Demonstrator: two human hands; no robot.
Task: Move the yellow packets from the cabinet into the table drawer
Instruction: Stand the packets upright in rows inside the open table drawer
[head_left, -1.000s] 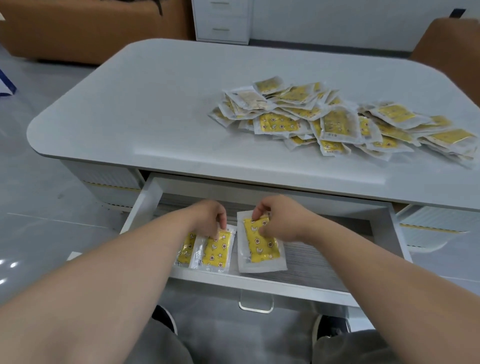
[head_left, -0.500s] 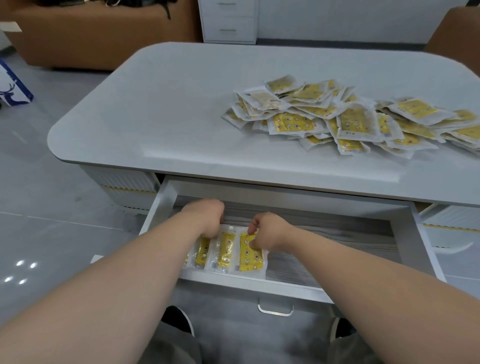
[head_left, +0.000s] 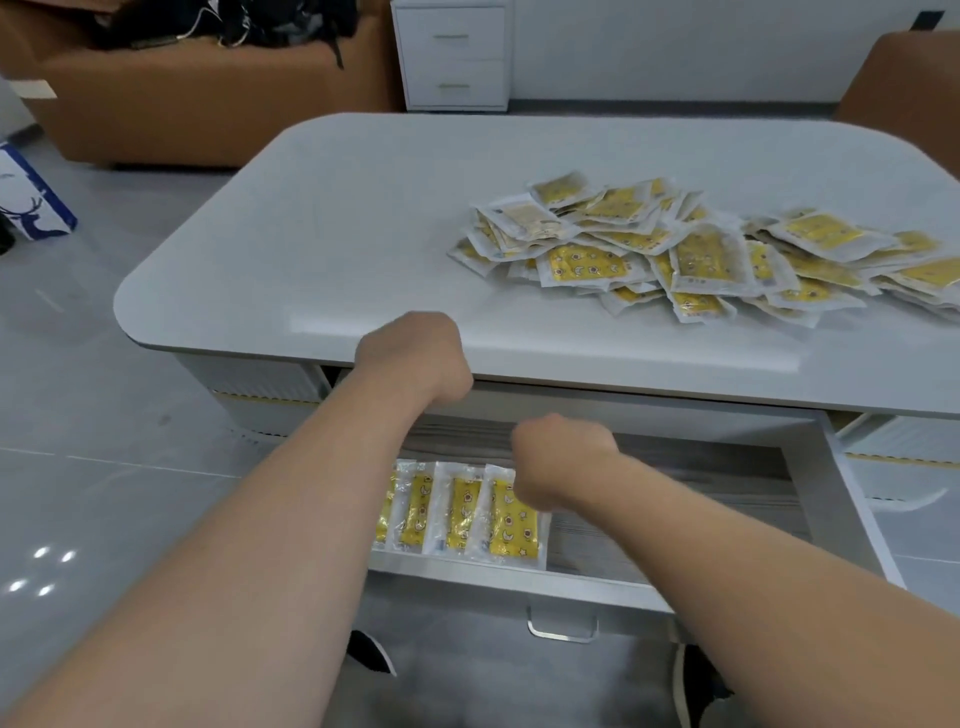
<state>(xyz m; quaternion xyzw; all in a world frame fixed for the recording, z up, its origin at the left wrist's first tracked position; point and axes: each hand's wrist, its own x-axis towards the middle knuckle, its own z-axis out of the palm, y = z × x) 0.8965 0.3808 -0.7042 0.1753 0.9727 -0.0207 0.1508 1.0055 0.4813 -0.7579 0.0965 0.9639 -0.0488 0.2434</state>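
Head view: our left hand (head_left: 415, 358) and right hand (head_left: 563, 457) curl near the drawer (head_left: 727, 590); we cannot tell if they hold anything. Some packets (head_left: 467, 512) lie inside, a pile (head_left: 701, 249) sits on the table (head_left: 337, 208). We should lay new ones flat beside them

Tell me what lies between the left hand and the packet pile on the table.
Head view: only bare white tabletop lies between the left hand and the pile of yellow packets.
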